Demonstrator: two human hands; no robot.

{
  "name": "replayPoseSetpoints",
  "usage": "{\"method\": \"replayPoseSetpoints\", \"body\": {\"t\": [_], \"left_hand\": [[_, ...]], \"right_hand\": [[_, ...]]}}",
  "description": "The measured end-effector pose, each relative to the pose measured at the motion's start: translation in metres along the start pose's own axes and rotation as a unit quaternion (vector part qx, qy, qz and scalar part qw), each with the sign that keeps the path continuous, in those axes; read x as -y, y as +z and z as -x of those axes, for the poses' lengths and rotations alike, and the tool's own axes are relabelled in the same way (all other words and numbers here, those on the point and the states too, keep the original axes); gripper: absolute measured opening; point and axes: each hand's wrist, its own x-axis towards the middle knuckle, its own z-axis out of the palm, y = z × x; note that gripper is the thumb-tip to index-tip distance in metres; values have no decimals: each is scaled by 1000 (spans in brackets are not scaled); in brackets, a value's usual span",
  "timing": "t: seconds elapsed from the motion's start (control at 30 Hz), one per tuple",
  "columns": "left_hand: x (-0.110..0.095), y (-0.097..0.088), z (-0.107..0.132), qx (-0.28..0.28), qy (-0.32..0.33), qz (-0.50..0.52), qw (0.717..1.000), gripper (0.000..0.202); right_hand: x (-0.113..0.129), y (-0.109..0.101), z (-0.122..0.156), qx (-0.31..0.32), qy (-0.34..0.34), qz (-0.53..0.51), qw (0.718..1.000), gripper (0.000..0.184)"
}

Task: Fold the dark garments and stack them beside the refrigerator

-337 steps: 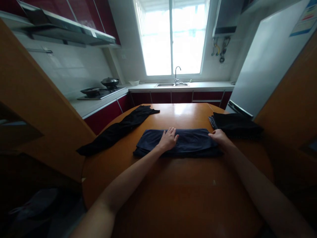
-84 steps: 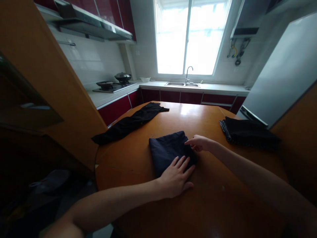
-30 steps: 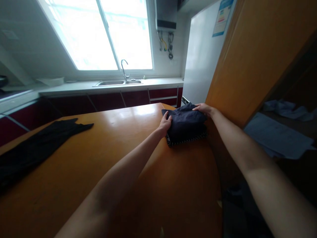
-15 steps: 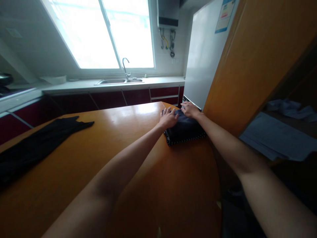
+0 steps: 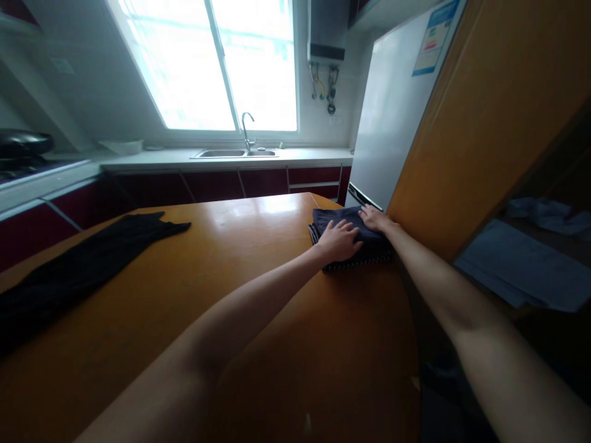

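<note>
Folded dark navy cloth stack (image 5: pixel 344 216) at table's far right edge is pressed flat by left hand (image 5: pixel 339 241), fingers spread. Right hand (image 5: pixel 375 218) is laid on its far right side, fingers together

Black garment (image 5: pixel 78 271) on table (image 5: pixel 231 320); fridge (image 5: pixel 392 123) behind.

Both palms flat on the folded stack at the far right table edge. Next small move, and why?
Probably lift both hands off and reach back left. The left hand and right hand lie flat on the folded dark garments, which sit squared in one stack near the table edge, so pressing seems done. One black garment lies unfolded at the left.
</note>
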Motion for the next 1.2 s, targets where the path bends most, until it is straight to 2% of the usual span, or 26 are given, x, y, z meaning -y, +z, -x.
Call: {"method": "replayPoseSetpoints", "body": {"t": [0.1,0.2,0.27,0.33,0.37,0.43,0.5,0.6,0.7,0.77,0.87,0.93,1.03,1.1,1.13,1.2], "left_hand": [[-21,-1,27,13,40,-3,999,36],[-36,-21,60,-10,56,0,998,36],[-37,-40,88,-16,43,-14,999,36],[-27,-62,121,-15,8,-41,999,33],[-19,-74,139,-16,-20,-55,998,31],[0,-98,177,-33,-85,-82,992,27],[17,-123,216,-60,-146,-119,980,23],[34,-160,270,-102,-217,-179,954,22],[42,-194,314,-140,-269,-229,925,21],[46,-219,338,-161,-297,-255,906,23],[55,-262,366,-198,-341,-286,873,32],[60,-291,383,-228,-370,-320,842,42],[68,-331,410,-265,-443,-406,754,56],[71,-351,427,-269,-506,-438,693,59],[73,-359,434,-262,-533,-438,674,60],[75,-370,445,-233,-568,-435,659,59]], "right_hand": [[9,-19,9,-8,12,3,1000,50],[25,-44,23,-67,1,-6,998,46],[47,-55,40,-135,-48,-25,989,43],[78,-56,63,-198,-117,-61,971,40],[97,-51,77,-216,-149,-84,961,39],[139,-29,109,-212,-200,-134,947,36],[180,4,142,-165,-243,-170,941,34],[233,61,182,-58,-297,-181,936,32],[274,107,202,1,-306,-156,939,35],[293,126,205,15,-297,-136,945,36],[311,140,201,16,-292,-111,950,35],[314,146,197,14,-298,-96,950,36],[309,155,191,11,-302,-96,948,39],[303,160,188,9,-302,-107,947,41],[301,162,188,9,-304,-111,946,41],[298,164,188,8,-311,-110,944,43]]}}
